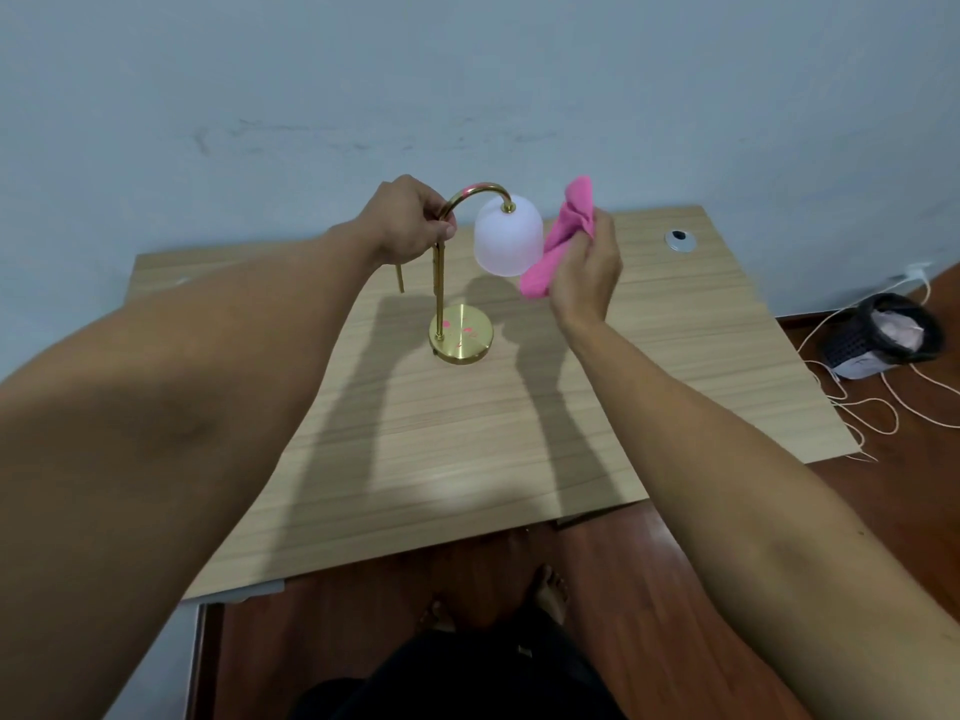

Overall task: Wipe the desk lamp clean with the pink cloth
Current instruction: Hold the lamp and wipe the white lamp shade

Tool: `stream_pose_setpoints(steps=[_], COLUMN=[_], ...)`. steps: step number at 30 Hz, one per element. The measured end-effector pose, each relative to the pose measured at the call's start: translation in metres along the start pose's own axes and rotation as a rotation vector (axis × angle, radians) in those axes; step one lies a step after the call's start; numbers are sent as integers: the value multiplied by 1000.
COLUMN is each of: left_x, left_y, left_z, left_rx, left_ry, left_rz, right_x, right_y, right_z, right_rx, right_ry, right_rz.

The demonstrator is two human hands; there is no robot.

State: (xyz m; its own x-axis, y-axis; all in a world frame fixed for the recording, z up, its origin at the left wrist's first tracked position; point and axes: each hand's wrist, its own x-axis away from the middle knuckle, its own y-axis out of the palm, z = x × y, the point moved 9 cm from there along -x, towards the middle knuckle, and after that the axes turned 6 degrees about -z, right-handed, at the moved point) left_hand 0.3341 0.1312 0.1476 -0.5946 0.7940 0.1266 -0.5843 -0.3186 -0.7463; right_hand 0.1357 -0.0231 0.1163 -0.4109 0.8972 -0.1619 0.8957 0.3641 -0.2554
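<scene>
A desk lamp stands upright on the wooden desk (467, 433), with a round brass base (461, 335), a thin brass stem curving over at the top, and a frosted white shade (506, 239) hanging from the curve. My left hand (410, 220) grips the stem just below the bend. My right hand (587, 267) holds a bunched pink cloth (563, 236) pressed against the right side of the shade. Pink reflections show on the base and the arch.
A grey wall rises right behind the desk. A round cable grommet (679, 239) sits at the desk's back right. On the floor to the right are a dark mesh bin (883, 335) and loose white cord (857, 407). My feet show below the desk's front edge.
</scene>
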Motion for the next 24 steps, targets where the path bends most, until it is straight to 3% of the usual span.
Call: stream_pose_setpoints(steps=[2, 5, 9, 15, 17, 19, 21, 22, 24], left_x=[-1, -2, -3, -4, -3, -3, -2, -2, -2], left_y=[1, 0, 1, 1, 0, 1, 0, 0, -1], left_z=[-1, -2, -3, -4, -4, -6, -7, -8, -10], left_rx=[-1, 13, 25, 26, 30, 52, 67, 73, 91], left_ry=[3, 5, 7, 21, 20, 11, 5, 2, -2], left_rz=[-2, -3, -1, -4, -5, -8, -8, -6, -4], right_x=[12, 40, 64, 82, 80, 64, 49, 46, 32], right_y=[25, 70, 92, 89, 79, 58, 28, 18, 7], right_z=[-25, -20, 18, 56, 57, 68, 108, 122, 127], right_rx=[51, 428, 810, 1070, 932, 686, 295, 94, -183], right_ry=[-231, -551, -695, -879, -715, -217, 423, 604, 703], right_rz=[-132, -317, -390, -536, -541, -504, -292, -186, -33])
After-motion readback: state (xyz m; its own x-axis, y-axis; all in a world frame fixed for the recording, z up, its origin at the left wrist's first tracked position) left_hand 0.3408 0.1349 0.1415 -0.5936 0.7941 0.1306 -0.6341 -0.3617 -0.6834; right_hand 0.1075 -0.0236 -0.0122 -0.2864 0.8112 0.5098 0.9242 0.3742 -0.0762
